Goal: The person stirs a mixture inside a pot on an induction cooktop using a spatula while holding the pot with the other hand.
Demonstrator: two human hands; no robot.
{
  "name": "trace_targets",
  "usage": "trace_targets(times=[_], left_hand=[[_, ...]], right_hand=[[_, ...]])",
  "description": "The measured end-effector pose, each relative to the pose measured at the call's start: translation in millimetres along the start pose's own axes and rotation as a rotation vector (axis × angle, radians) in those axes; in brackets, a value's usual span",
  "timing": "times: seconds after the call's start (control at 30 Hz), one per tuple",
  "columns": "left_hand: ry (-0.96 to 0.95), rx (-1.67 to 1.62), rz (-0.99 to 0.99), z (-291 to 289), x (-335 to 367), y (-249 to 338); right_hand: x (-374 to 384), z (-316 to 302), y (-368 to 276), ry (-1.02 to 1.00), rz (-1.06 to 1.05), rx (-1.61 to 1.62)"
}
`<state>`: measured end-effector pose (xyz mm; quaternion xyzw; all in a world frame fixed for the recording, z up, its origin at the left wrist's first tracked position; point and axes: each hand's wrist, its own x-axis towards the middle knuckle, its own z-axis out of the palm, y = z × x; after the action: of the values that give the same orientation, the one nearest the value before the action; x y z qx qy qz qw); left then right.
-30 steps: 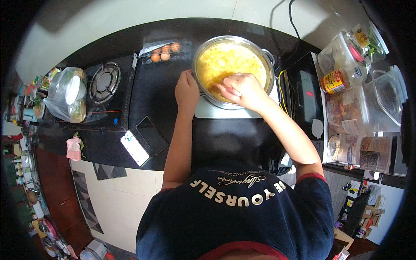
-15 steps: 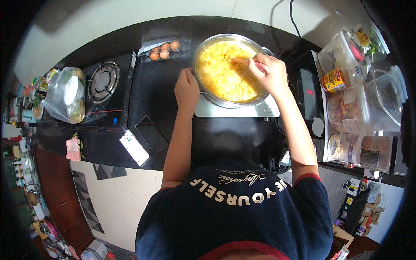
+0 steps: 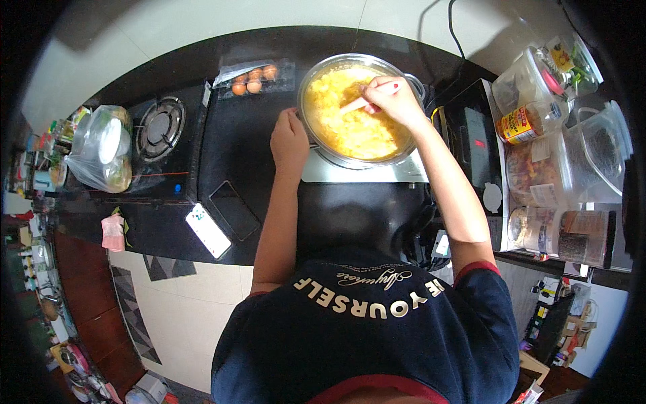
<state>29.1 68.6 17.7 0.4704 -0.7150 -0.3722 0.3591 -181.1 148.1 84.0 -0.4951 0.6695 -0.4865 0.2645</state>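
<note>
A wide steel pot sits on a white cooktop, filled with yellow, chunky food in liquid. My left hand is closed at the pot's left side, around its handle, which the fingers mostly hide. Over the pot, my right hand grips a pale pink stirring utensil. Its shaft slants down to the left and its working end is sunk in the food, so its shape cannot be seen.
Brown eggs in clear plastic lie left of the pot. Further left are a gas burner and a bagged bundle. A white phone rests near the counter edge. Plastic containers and a jar crowd the right side.
My right hand has moved left and slightly down over the pot, and the utensil's dipped end has shifted left and nearer to me. My left hand stays at the pot's side.
</note>
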Motion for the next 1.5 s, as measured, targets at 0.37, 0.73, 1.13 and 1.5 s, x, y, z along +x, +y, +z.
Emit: trace_targets(times=[0.37, 0.73, 1.13, 1.5], left_hand=[[-0.012, -0.007, -0.012, 1, -1, 4], [0.002, 0.0, 0.008, 0, -1, 5], [-0.014, 0.005, -0.002, -1, -1, 7], [-0.014, -0.021, -0.017, 0, -2, 9]], right_hand=[[-23, -56, -18, -0.059, 0.229, 0.184], [-36, -60, -81, 0.205, -0.106, -0.099], [-26, 1, -42, -0.076, -0.153, -0.486], [-34, -17, -27, -0.181, 0.092, -0.125]])
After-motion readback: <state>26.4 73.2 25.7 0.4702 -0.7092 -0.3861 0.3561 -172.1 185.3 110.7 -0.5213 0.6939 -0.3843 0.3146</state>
